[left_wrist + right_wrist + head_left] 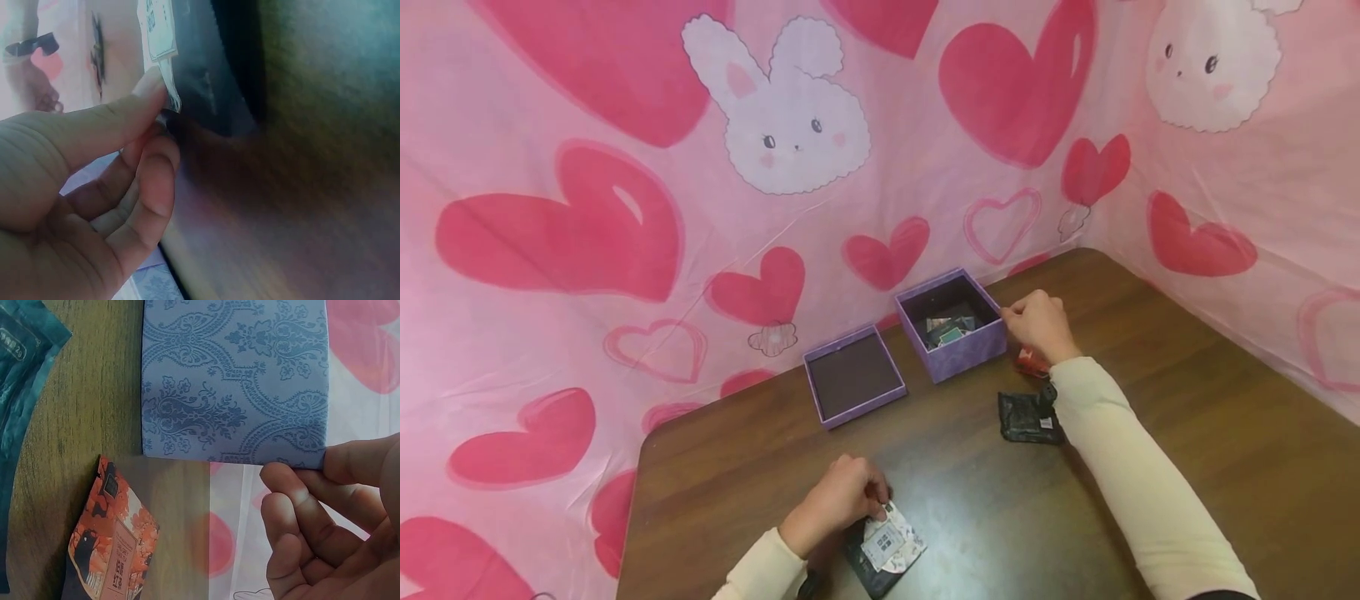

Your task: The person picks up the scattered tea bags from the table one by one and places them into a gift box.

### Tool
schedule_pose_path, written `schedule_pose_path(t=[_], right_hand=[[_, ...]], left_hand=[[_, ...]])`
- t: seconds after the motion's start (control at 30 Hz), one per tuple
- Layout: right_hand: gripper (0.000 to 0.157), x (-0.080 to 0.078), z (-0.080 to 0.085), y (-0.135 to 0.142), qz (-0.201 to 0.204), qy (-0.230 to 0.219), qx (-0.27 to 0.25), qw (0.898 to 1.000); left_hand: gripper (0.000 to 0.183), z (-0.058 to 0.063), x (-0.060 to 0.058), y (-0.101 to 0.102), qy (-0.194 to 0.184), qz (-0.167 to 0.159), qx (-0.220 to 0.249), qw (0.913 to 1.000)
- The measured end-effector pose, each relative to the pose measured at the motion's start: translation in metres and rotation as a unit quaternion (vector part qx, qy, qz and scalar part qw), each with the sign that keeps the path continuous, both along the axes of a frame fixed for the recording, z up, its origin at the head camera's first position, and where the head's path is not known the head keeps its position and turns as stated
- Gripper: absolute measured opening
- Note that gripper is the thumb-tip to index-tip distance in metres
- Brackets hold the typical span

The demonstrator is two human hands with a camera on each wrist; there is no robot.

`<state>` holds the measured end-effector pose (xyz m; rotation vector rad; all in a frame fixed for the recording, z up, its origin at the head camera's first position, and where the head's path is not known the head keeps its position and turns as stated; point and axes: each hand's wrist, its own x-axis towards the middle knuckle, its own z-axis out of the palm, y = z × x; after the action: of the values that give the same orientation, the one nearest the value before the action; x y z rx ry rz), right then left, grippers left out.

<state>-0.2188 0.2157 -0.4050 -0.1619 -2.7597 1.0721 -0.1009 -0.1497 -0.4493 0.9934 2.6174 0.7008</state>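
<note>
White packet (912, 543), purple box (972, 358), label (882, 546) — characters possibly Chinese

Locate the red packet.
In the head view, the red packet lies right of centre on the table, beside the purple box, just below the right hand.

The purple box (970, 360) looks papery, the wooden table (992, 525) glossy.

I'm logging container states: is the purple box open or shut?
Open: the purple box shows packets inside, and the lid lies beside it.
</note>
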Motion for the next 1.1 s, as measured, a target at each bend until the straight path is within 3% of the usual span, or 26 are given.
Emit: schedule_pose_path(t=[0.2,0.43,0.8,0.9,0.97,1.03,1.1], right_hand=[[0.027,-0.002,-0.002,-0.001,0.002,0.009,0.004,1.0],[0.027,-0.004,-0.004,0.0,0.005,0.008,0.002,1.0],[0.027,-0.004,-0.005,0.001,0.005,0.004,0.008,1.0],[0.027,-0.003,-0.005,0.0,0.008,0.002,0.009,1.0],[0.027,-0.003,-0.004,0.0,0.007,0.004,0.011,1.0],[0.028,-0.002,-0.004,0.001,0.006,0.006,0.012,1.0],[0.027,-0.002,-0.003,0.001,0.003,0.01,0.014,1.0]], left_hand=[[0.023,0.0,0.001,0.0,0.018,-0.021,-0.025,0.9993],[0.026,-0.001,0.002,0.0,-0.015,-0.038,-0.009,0.9991],[0.023,0.001,-0.003,0.0,-0.007,-0.079,-0.018,0.9967],[0.023,0.003,-0.005,-0.003,-0.053,-0.062,0.004,0.9966],[0.021,0.003,-0.006,-0.006,-0.126,-0.041,0.04,0.9903],[0.017,0.001,-0.008,-0.008,-0.215,-0.017,0.086,0.9726],[0.014,-0.001,-0.008,-0.009,-0.301,0.006,0.131,0.9445]])
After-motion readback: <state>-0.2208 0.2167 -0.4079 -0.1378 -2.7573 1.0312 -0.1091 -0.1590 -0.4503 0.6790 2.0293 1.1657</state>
